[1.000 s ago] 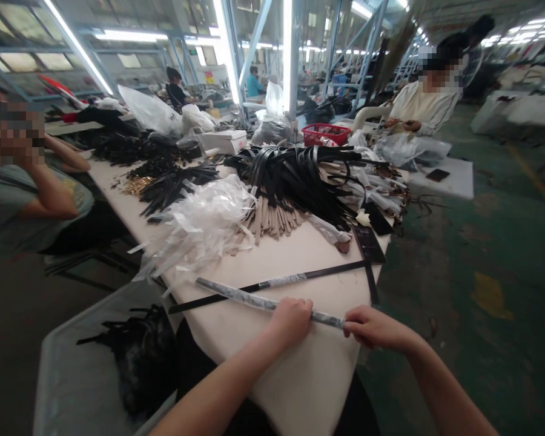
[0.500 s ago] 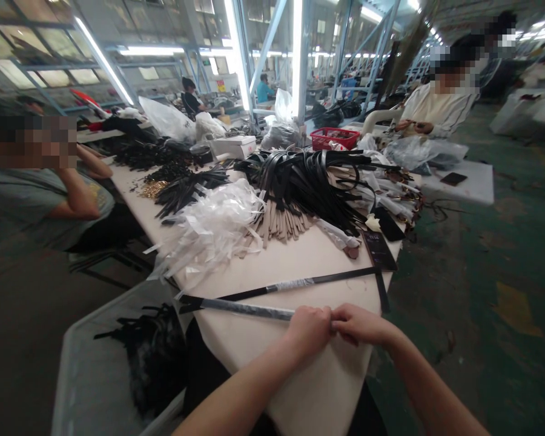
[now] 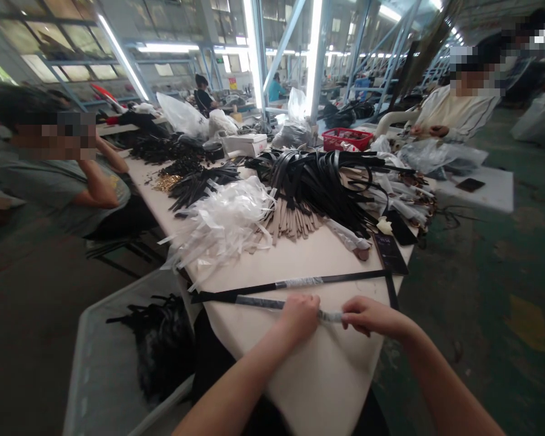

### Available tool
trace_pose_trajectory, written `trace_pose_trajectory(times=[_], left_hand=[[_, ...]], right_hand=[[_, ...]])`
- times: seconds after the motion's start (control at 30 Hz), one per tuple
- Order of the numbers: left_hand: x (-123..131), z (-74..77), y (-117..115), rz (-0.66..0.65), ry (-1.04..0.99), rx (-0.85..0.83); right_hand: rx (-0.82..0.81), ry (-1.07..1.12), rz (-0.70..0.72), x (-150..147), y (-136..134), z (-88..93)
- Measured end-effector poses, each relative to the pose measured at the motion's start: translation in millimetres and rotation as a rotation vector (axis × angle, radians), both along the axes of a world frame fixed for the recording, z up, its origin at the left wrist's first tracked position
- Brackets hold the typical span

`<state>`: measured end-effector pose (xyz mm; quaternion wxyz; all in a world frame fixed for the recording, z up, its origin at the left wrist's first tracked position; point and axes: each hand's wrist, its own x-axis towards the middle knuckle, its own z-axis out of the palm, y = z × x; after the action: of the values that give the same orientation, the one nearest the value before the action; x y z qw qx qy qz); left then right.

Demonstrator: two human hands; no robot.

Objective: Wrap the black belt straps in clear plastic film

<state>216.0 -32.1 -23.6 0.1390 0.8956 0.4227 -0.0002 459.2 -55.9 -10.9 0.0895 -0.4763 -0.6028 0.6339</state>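
My left hand [image 3: 300, 315] is closed around a long black strap [image 3: 254, 301] that is partly inside a clear plastic sleeve [image 3: 330, 316]. My right hand [image 3: 370, 316] pinches the sleeve's end just to the right. The strap lies across the near end of the pale table [image 3: 300, 375] and points left. A second black strap [image 3: 327, 280] with a plastic band around its middle lies on the table just beyond my hands.
A heap of clear plastic sleeves [image 3: 222, 224] and a big pile of black straps [image 3: 318, 181] fill the middle of the table. A grey bin [image 3: 100, 363] with black straps stands at my left. One person sits at the left [image 3: 63, 181], another at the far right [image 3: 458, 112].
My hands came together and then parted a little. Less of the strap now sticks out to the left of my left hand, and a short piece of sleeve shows between my hands.
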Motion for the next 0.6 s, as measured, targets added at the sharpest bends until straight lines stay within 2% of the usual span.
trace_pose_trajectory(times=[0.17,0.33,0.43,0.5,0.6], left_hand=[[-17.1,-0.7,3.3,0.014,0.002,-0.026],[10.0,-11.7,-10.7,-0.045,-0.039,-0.038],[17.5,-5.3,-18.4,-0.084,-0.085,-0.052],[2.6,4.4,-20.0,-0.095,-0.153,-0.019],[-53.0,16.0,-19.1,-0.006,-0.276,0.095]], right_hand=[[-0.018,0.005,-0.018,11.9,-0.9,-13.4],[-0.015,0.001,-0.004,-23.8,5.0,-23.9],[-0.001,-0.031,0.007,-31.9,6.4,-20.8],[0.025,-0.095,0.019,-21.7,6.8,-14.0],[0.115,-0.323,0.041,10.5,11.8,2.6]])
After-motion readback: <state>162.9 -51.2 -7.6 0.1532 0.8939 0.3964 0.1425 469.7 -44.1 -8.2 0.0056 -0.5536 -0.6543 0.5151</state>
